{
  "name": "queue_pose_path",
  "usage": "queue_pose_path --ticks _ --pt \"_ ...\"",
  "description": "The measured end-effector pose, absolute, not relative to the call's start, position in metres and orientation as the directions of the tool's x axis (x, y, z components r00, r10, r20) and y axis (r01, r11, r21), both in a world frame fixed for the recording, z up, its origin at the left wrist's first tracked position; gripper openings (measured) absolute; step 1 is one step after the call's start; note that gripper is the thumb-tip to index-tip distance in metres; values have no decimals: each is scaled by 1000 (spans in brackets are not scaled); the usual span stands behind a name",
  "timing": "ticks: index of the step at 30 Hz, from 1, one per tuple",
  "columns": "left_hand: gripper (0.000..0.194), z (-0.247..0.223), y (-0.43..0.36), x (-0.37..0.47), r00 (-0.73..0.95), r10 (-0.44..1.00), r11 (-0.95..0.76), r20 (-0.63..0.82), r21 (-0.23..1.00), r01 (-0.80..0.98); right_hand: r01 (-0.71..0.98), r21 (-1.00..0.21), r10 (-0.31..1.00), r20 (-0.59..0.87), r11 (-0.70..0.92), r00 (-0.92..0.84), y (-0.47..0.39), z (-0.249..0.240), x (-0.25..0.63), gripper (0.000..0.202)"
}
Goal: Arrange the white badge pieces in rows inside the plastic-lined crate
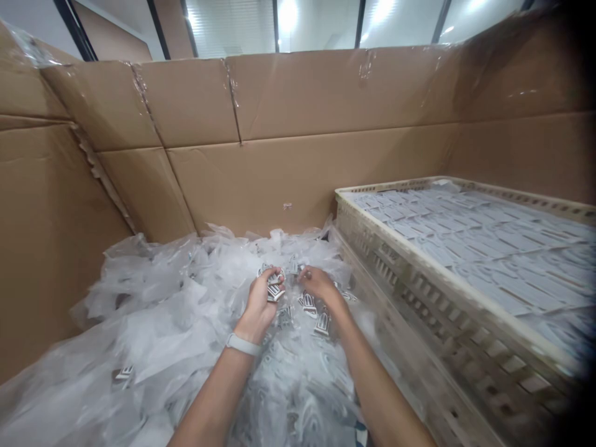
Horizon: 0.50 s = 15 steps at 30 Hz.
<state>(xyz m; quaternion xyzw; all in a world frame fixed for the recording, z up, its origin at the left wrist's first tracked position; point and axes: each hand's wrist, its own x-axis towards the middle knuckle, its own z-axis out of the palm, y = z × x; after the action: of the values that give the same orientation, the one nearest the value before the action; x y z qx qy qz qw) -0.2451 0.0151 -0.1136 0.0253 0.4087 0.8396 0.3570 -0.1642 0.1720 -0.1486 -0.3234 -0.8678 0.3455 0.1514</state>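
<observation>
Several small flat pieces (274,290) with dark and white stripes are held in my left hand (261,301), its thumb pressed over them. A pale band (243,345) circles that wrist. Just to the right, my right hand (316,282) has its fingers curled together close to the heap; whatever they pinch is too small to make out. Below the right hand lie more loose striped pieces (322,323), resting on crumpled clear plastic bags (186,310).
Tall cardboard walls (302,167) enclose the back and left. A cream plastic crate (386,248) stands at the right, filled with rows of pale flat pieces (493,248). A lone striped piece (123,374) lies among the bags at left. Glass panels (321,25) show beyond.
</observation>
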Motion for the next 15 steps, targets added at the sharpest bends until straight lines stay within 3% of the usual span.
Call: queue_pose_path --ticks 4,8,12,15 --pt "13 -109 15 -243 -750 594 -396 -290 707 -587 537 -664 761 75 520 -645 171 -140 -156 29" --pt "12 -108 16 -239 -752 582 -385 -309 709 -590 497 -679 777 177 541 -604 165 -114 -154 35" --pt "14 -106 17 -234 -739 613 -405 -281 692 -598 262 -764 672 284 590 -684 139 -81 -156 29" --pt "20 -104 17 -233 -728 634 -428 -261 666 -611 120 -759 538 331 640 -775 115 -66 -158 26"
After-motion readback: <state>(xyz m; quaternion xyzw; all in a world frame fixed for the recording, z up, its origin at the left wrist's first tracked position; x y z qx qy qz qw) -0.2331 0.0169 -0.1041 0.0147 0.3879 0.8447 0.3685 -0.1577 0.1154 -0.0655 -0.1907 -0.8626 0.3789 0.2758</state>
